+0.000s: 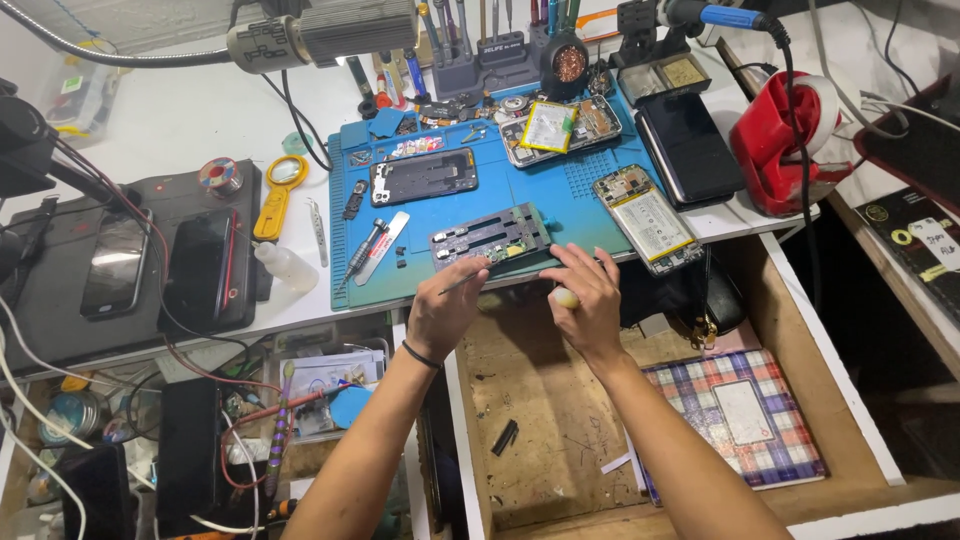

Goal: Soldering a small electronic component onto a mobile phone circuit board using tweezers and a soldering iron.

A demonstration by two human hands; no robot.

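Circuit-board holder (491,236) at front edge of blue mat (590,185), long axis along desk edge. Left hand (445,312) grip pinches tweezers (462,282), tip at holder. Right hand (585,300) just beside, grip cannot tell.

- A white workbench (190,120) fills the upper part of the view, its surface brightly lit from above.
- A blue work mat (590,185) lies across the middle of the bench, reaching its front edge.
- A grey lamp head on a flexible arm (330,35) hangs over the bench's far side.
- Below the bench edge a wide wooden drawer (560,420) stands pulled out, its bare bottom scratched and stained.
- To the right, a darker wooden shelf (900,270) runs alongside, in shadow.
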